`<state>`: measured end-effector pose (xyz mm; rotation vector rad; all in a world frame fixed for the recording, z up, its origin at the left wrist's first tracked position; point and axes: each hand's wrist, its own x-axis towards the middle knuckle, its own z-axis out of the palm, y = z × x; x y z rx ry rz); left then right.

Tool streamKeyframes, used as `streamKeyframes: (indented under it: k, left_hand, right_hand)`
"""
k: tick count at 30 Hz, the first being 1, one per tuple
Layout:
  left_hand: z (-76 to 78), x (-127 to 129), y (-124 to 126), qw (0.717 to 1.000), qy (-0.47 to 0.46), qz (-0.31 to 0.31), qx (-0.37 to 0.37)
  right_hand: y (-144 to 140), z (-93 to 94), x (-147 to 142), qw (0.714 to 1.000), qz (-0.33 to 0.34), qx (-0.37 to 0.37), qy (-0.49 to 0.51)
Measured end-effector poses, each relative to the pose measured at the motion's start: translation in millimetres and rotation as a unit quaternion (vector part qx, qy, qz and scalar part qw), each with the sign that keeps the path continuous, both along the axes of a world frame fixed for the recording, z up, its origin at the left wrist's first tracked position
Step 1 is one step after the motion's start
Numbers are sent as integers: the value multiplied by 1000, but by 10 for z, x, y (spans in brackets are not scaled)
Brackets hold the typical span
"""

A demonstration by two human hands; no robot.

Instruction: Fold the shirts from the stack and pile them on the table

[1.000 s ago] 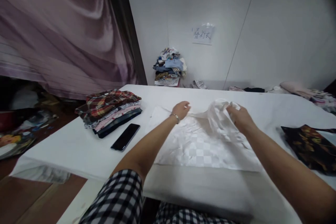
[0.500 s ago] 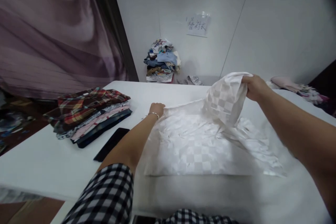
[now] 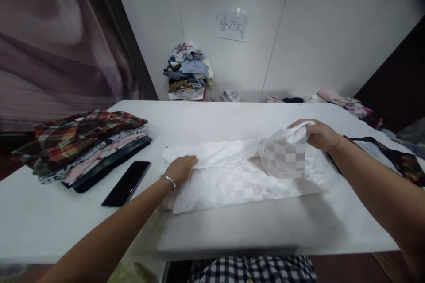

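Observation:
A white checkered garment [image 3: 239,179] lies spread on the white table [image 3: 212,117] in front of me. My left hand [image 3: 181,169], with a bracelet on the wrist, rests flat on the garment's left part, pressing it down. My right hand [image 3: 317,134] grips a bunched fold of the same garment and holds it just above the table at the garment's right side.
A stack of folded clothes [image 3: 83,146] topped by a plaid shirt sits at the left, with a black phone [image 3: 126,182] beside it. A dark patterned cloth [image 3: 392,157] lies at the right. A heap of clothes [image 3: 187,70] rests against the far wall under a paper sign [image 3: 232,25].
My right hand lifted the garment's part high, then lowered it toward the right. My left hand slid from the far edge to the garment's left side. The view shifted right.

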<state>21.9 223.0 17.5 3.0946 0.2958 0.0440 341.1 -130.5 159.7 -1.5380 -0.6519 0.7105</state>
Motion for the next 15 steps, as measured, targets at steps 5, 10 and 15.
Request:
streamKeyframes:
  k: [5,10,15]
  left_hand:
    - [-38,-60,-40,1000,-15,4,13]
    - [85,-133,-55,996,-10,54,64]
    - [228,-69,-108,985,7,150,82]
  right_hand:
    - [-104,-170,-142,999,23,-14,24]
    - [-193,-324,-139,1000,2,-4,30]
    - [-22,-312,59,996,-62,61,-3]
